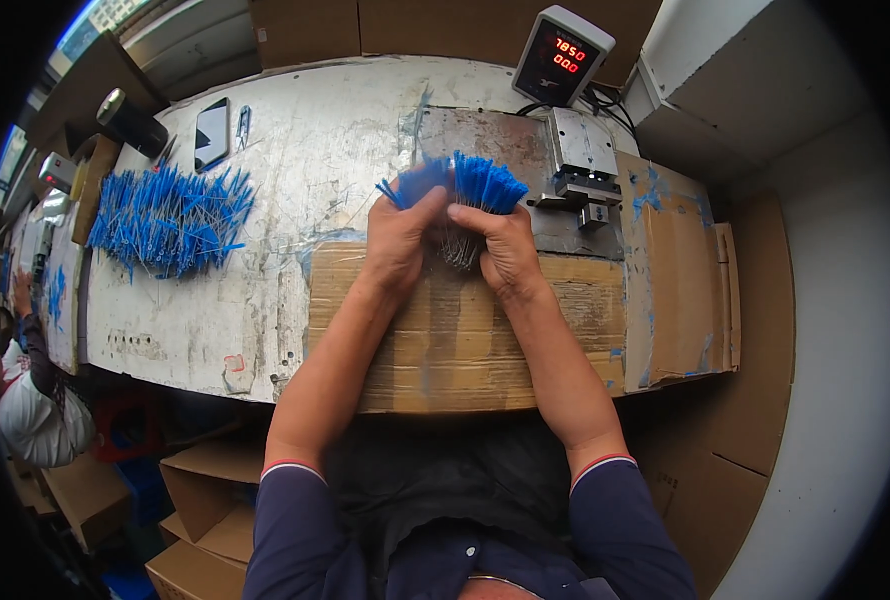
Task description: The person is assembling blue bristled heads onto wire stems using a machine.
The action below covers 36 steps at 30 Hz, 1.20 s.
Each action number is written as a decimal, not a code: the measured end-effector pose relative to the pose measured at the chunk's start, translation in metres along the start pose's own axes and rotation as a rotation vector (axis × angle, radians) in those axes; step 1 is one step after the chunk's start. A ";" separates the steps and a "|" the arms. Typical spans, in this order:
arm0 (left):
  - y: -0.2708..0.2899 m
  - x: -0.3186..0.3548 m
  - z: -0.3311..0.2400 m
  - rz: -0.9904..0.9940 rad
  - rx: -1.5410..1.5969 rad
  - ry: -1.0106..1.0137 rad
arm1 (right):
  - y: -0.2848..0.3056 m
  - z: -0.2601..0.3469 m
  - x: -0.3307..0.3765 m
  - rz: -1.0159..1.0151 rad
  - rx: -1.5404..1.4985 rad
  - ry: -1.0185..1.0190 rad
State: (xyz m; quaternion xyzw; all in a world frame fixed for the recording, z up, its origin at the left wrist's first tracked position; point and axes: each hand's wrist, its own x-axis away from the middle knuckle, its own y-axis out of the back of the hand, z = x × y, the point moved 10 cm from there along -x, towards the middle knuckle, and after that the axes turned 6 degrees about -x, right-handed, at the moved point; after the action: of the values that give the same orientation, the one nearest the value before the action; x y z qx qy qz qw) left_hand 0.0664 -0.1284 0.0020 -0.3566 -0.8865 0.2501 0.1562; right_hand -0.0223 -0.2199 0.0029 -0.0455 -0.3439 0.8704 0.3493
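Note:
My two hands meet over the near middle of the bench, above a sheet of cardboard (455,340). In my right hand (510,245) is a dense bundle of blue-tipped wires (490,185), its blue ends up and its thin silvery ends hanging down between my palms. My left hand (400,240) closes round another bunch of blue-tipped wires (420,180), which is smeared by motion. Both thumbs point inward, close to each other. To the left, a wide pile of the same blue-tipped wires (170,220) lies loose on the bench.
A small metal fixture (580,150) stands at the right, with a red-digit display box (563,57) behind it. A phone (212,133), small snips (243,127) and a black cylinder (132,122) lie at the far left. Another person (40,410) works beyond the left edge.

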 end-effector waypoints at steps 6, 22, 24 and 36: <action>0.006 -0.005 0.001 0.018 0.004 0.003 | 0.004 0.002 -0.002 0.023 -0.134 -0.047; -0.001 -0.001 -0.001 0.060 0.005 -0.012 | -0.005 0.003 0.002 0.069 -0.007 -0.048; 0.005 -0.004 0.001 0.043 0.000 -0.002 | -0.005 0.002 0.001 0.072 -0.030 -0.053; 0.003 -0.005 0.001 0.043 0.061 0.013 | -0.004 0.003 0.001 0.049 -0.089 -0.028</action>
State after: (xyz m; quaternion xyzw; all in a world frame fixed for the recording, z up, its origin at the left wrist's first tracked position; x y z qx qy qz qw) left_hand 0.0708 -0.1307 -0.0012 -0.3720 -0.8696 0.2781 0.1675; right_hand -0.0218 -0.2192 0.0078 -0.0572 -0.3860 0.8630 0.3207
